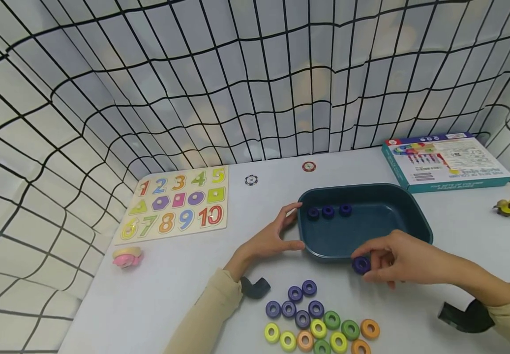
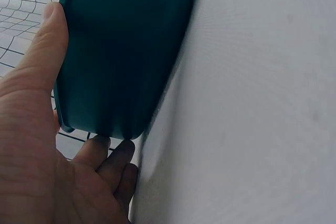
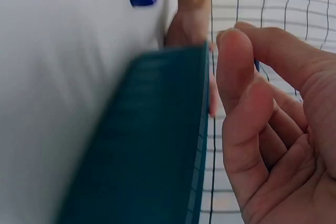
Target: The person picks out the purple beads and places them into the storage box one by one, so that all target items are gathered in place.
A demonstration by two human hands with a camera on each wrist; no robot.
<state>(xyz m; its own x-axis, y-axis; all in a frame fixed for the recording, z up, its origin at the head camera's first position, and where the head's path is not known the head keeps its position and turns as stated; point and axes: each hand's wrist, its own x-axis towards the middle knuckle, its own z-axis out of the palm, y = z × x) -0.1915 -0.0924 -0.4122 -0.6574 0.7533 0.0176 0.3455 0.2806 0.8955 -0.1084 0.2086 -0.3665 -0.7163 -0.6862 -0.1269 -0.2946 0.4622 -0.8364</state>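
Note:
My right hand pinches a dark purple ring between thumb and fingers, just at the near rim of a dark teal tray. In the right wrist view, the fingers mostly hide this ring. Inside the tray, three purple rings sit in a row near the far left. My left hand touches the tray's left end, thumb and fingers spread apart. The left wrist view shows that thumb along the rim and the other fingertips against the end wall. Several loose purple rings lie in front of the tray.
Yellow, green and orange rings lie nearest me. A wooden number board and a pink toy are at left. A flat box and a yellow toy bird are at right. Two chips lie behind the tray.

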